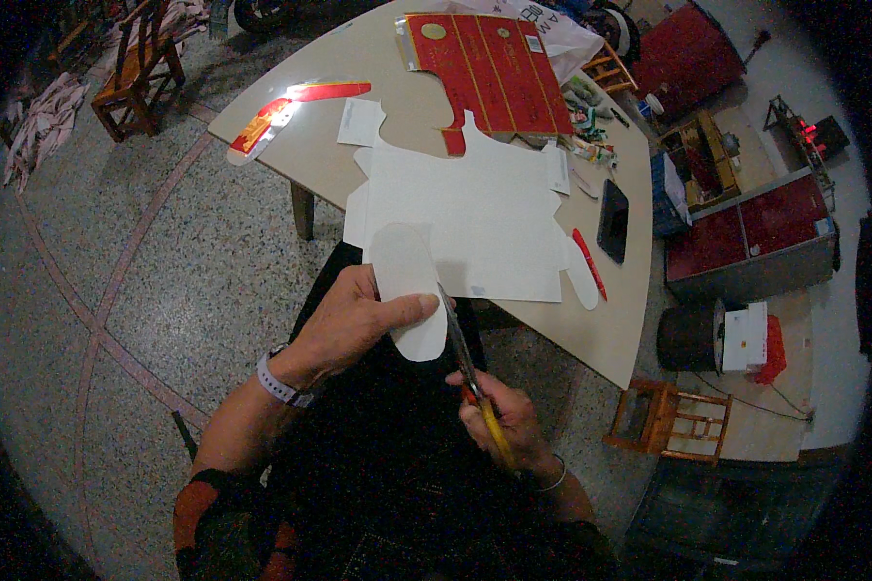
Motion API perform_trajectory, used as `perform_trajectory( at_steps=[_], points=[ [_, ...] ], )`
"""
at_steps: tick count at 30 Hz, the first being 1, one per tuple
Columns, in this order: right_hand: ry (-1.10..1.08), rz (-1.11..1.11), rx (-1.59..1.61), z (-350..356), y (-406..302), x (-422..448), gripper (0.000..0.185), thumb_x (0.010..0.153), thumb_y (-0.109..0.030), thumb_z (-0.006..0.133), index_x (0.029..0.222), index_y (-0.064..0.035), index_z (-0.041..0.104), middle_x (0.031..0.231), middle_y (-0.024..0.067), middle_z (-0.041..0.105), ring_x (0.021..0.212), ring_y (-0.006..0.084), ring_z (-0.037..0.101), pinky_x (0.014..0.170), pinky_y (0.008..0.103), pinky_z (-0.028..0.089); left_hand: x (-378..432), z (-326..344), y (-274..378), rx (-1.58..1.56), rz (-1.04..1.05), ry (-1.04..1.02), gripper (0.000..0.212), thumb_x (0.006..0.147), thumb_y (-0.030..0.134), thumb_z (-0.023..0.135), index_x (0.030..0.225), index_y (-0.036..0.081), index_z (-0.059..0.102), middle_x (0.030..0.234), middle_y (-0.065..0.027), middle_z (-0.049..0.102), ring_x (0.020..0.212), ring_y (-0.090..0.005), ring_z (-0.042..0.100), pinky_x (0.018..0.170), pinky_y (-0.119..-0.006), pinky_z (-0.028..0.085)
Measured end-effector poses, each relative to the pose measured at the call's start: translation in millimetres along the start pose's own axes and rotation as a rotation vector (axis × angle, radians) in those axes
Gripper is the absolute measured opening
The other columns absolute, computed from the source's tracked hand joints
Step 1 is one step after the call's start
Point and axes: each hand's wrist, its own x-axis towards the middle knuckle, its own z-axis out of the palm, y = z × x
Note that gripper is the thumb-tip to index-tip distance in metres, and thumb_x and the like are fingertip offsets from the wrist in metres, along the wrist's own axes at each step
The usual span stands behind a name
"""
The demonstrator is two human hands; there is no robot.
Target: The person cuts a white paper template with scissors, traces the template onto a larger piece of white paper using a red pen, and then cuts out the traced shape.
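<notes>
My left hand (356,319) grips a white insole-shaped card piece (407,261), thumb on top near its lower part. Scissors (491,421) with yellow-and-orange handles are in my right hand (512,414). Their blades run along the right edge of the card piece, and part of the blades is hidden by it. Beyond both hands a large white cardboard sheet (472,203), cut out along its far edge, lies on the table with its near edge close to my lap. A smaller white rounded cutout (583,279) rests at the sheet's right side.
On the table (552,327) lie a red pen (589,264), a black smartphone (612,221), a red printed cardboard sheet (501,72), shiny red-and-gold offcuts (269,123) and small packets (588,123). Wooden chairs (142,69) stand beyond the left edge and at the right (668,421).
</notes>
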Motion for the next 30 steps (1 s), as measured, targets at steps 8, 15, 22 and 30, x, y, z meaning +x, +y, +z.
perform_trajectory(
  at_steps=[8,15,22,30],
  points=[
    [0.013,-0.041,0.03,2,8,-2,0.035,0.089,-0.012,0.056,0.122,-0.0006,0.05,0.065,-0.0038,0.049,0.049,0.0026,0.044,0.045,0.0193,0.038,2,-2,7,-0.206,0.036,0.143,0.022,0.086,0.012,0.064,0.102,-0.003,0.062,0.087,-0.0081,0.067,0.072,-0.0128,0.064,0.066,-0.027,0.053],
    [-0.005,-0.002,0.077,4,2,1,0.036,0.09,-0.015,0.055,0.123,-0.0013,0.048,0.071,-0.0009,0.05,0.055,0.0052,0.046,0.048,0.0209,0.038,-8,6,18,-0.059,-0.003,0.2,0.019,0.085,0.012,0.065,0.097,-0.003,0.065,0.086,-0.0076,0.067,0.072,-0.0122,0.063,0.067,-0.027,0.052],
    [0.001,-0.007,0.095,6,11,-2,0.037,0.091,-0.02,0.055,0.122,-0.0013,0.048,0.071,-0.0002,0.051,0.055,0.0051,0.045,0.048,0.021,0.038,-7,8,6,-0.135,0.05,0.15,0.02,0.086,0.013,0.065,0.097,-0.003,0.065,0.085,-0.0068,0.067,0.071,-0.0115,0.062,0.067,-0.026,0.051],
    [0.076,-0.021,0.011,10,11,-3,0.036,0.092,-0.025,0.056,0.119,-0.0019,0.05,0.066,-0.002,0.05,0.051,0.0047,0.046,0.046,0.0209,0.038,-7,11,6,-0.164,0.052,0.163,0.019,0.086,0.012,0.064,0.097,-0.004,0.064,0.085,-0.0071,0.067,0.07,-0.0111,0.062,0.066,-0.026,0.051]
  ],
)
